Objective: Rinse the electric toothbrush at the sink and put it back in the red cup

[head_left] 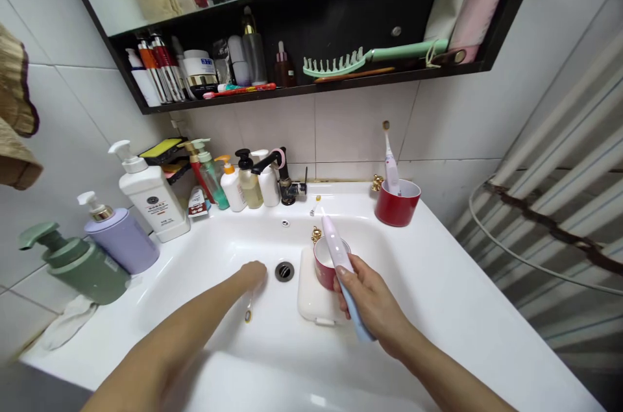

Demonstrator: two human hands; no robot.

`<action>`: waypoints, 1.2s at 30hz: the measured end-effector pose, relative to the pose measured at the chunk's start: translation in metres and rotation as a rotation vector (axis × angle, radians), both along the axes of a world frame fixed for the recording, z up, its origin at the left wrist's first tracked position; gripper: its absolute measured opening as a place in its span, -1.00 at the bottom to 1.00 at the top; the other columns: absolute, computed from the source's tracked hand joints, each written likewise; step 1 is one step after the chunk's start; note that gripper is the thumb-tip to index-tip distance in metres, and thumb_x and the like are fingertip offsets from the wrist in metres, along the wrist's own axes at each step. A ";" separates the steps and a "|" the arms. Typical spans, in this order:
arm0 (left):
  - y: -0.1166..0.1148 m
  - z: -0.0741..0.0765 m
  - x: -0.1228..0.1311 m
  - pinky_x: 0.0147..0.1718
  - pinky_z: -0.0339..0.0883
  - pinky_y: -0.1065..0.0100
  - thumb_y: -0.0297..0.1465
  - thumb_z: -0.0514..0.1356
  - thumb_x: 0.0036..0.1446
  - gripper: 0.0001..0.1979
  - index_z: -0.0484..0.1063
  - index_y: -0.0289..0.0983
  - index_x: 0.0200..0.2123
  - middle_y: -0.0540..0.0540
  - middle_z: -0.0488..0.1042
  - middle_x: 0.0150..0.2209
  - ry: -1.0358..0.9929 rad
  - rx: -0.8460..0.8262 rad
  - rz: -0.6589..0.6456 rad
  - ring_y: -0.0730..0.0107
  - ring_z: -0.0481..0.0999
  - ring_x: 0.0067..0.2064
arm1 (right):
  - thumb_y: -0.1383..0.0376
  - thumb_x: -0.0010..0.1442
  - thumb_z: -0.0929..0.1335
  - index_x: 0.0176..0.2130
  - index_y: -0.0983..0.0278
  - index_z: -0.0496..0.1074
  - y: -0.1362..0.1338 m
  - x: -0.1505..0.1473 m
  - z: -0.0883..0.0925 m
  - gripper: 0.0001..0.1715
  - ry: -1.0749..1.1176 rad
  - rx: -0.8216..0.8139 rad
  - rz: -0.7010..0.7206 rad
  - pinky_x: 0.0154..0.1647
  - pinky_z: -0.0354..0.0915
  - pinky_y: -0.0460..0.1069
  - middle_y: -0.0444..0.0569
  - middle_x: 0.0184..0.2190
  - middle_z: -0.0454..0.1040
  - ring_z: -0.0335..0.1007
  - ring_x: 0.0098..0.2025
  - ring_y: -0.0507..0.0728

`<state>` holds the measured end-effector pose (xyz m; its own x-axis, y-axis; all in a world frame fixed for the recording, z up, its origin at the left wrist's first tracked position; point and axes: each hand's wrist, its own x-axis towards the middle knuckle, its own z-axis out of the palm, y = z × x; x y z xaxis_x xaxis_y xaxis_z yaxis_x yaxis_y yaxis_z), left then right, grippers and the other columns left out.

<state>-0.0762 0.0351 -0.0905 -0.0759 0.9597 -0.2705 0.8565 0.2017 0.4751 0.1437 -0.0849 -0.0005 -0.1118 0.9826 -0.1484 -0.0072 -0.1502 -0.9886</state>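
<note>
My right hand (370, 298) is closed around an electric toothbrush handle (335, 244), lilac at the top and pale blue below, with no brush head on it. Down in the white sink (228, 340), my left hand (254, 274) is curled left of the drain, its fingertips hidden. A small toothbrush head (248, 316) sticks out from beneath that hand. Behind the handle, a red cup (323, 272) with a gold ornament stands on a white lidded case (311, 308) in the sink. Another brush head (316, 204) lies on the back ledge.
A black faucet (287, 185) rises at the back, beside several pump bottles (250, 185). At the right corner, a red cup (398, 204) holds an upright toothbrush (390, 162). Overhead hangs a dark shelf (296, 89) with a green hairbrush (341, 68). A pipe-like radiator (559, 172) borders the right side.
</note>
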 end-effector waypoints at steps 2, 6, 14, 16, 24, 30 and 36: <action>-0.012 0.000 -0.010 -0.24 0.08 0.23 -0.67 0.19 -0.58 -0.75 0.16 -0.30 -0.88 -0.07 0.34 -0.62 0.038 -0.047 -0.090 0.15 0.34 -0.30 | 0.14 -0.02 0.14 -0.26 0.21 0.17 0.000 -0.001 -0.001 -0.70 -0.005 -0.001 0.006 -0.68 0.10 -0.14 -0.20 -0.57 0.18 0.10 -0.67 -0.09; -0.035 -0.001 -0.029 -0.25 0.09 0.20 -0.54 0.16 -0.38 -0.89 0.25 -0.29 -0.77 -0.12 0.35 -0.43 0.280 -0.078 -0.440 0.20 0.33 -0.30 | 0.14 -0.03 0.15 -0.28 0.24 0.18 0.000 -0.003 -0.004 -0.70 -0.002 -0.008 0.009 -0.69 0.10 -0.14 -0.19 -0.57 0.19 0.10 -0.68 -0.09; -0.037 0.050 -0.020 -0.38 0.19 0.34 -0.41 0.02 -0.12 -0.86 0.29 -0.27 -0.64 -0.03 0.34 -0.57 0.108 0.034 -0.346 0.35 0.35 -0.38 | 0.14 -0.02 0.14 -0.25 0.23 0.16 -0.006 -0.007 -0.009 -0.68 -0.012 0.004 0.056 -0.68 0.09 -0.14 -0.21 -0.59 0.18 0.09 -0.69 -0.10; -0.035 0.076 0.003 -0.42 0.22 0.41 -0.37 0.00 -0.08 -0.85 0.30 -0.29 -0.52 -0.03 0.35 -0.54 -0.589 0.117 -0.071 0.46 0.35 -0.43 | 0.13 -0.02 0.14 -0.26 0.26 0.16 -0.009 -0.010 -0.008 -0.67 -0.016 0.012 0.085 -0.68 0.09 -0.14 -0.21 -0.60 0.18 0.08 -0.70 -0.10; -0.041 0.107 0.095 -0.51 0.25 0.52 -0.53 0.02 -0.08 -0.94 0.27 -0.37 -0.50 -0.03 0.33 -0.58 -1.734 0.127 0.291 0.60 0.35 -0.55 | 0.13 -0.03 0.16 -0.15 0.25 0.07 -0.017 -0.018 -0.009 -0.57 0.018 0.027 0.169 -0.72 0.04 -0.16 -0.23 -0.62 0.16 0.09 -0.72 -0.10; -0.044 0.106 0.096 -0.49 0.27 0.49 -0.57 -0.04 -0.06 -0.86 0.28 -0.41 -0.42 -0.10 0.36 -0.51 -1.865 0.027 0.256 0.55 0.37 -0.51 | 0.12 -0.03 0.15 -0.20 0.28 0.10 -0.018 -0.019 -0.009 -0.60 0.019 0.007 0.161 -0.74 0.02 -0.16 -0.23 -0.63 0.16 0.08 -0.73 -0.11; -0.045 0.107 0.095 -0.56 0.25 0.55 -0.57 -0.09 -0.03 -0.83 0.28 -0.40 -0.42 -0.03 0.29 -0.59 -2.014 -0.048 0.275 0.62 0.32 -0.56 | 0.14 0.00 0.13 -0.26 0.27 0.10 -0.018 -0.020 -0.008 -0.69 0.136 -0.050 0.218 -0.75 0.00 -0.18 -0.21 -0.61 0.18 0.07 -0.73 -0.12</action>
<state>0.0189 -0.0097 0.0162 0.1917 0.9684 -0.1594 -0.8224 0.2471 0.5125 0.1241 -0.1031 -0.0083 -0.3426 0.9249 -0.1649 -0.1020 -0.2111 -0.9721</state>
